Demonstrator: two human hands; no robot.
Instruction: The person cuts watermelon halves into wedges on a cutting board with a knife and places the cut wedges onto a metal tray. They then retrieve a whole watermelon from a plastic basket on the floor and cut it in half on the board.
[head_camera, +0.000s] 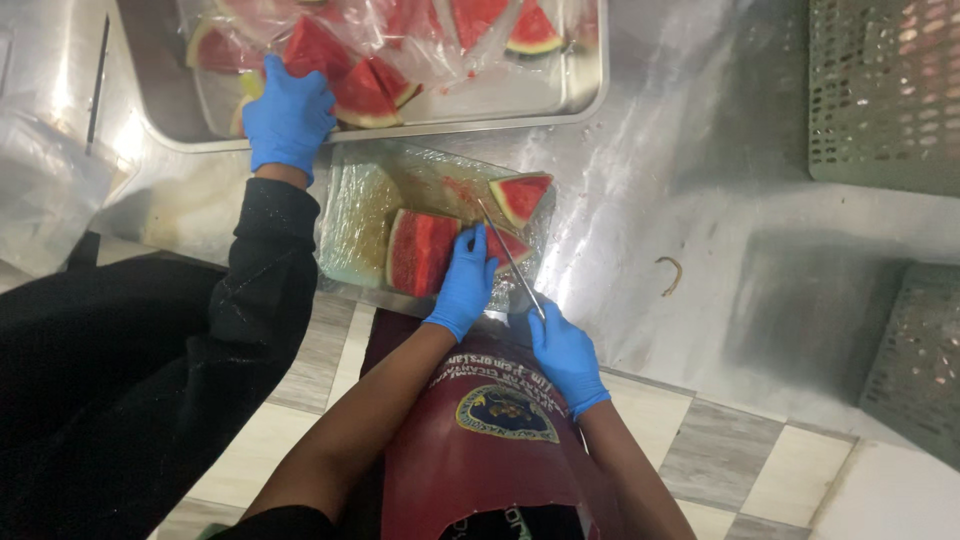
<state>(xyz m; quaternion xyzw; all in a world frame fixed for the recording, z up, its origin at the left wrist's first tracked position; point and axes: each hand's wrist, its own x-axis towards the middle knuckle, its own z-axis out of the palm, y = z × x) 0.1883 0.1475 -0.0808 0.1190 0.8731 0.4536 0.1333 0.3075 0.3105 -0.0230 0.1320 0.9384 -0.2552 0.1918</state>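
While the left hand (466, 283) presses a melon chunk (420, 250) on the board (360, 215), fingers curled over it, the right hand (566, 355) grips a knife (510, 258); slicing looks underway, needing a steady downward cut.

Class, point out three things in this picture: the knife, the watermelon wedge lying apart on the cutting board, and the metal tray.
knife (512, 262): head view, middle of the blade.
watermelon wedge (520, 195): head view, red flesh.
metal tray (520, 108): head view, bare floor by the near rim.

Steel counter (700, 180) (glare), tiled floor (740, 460)
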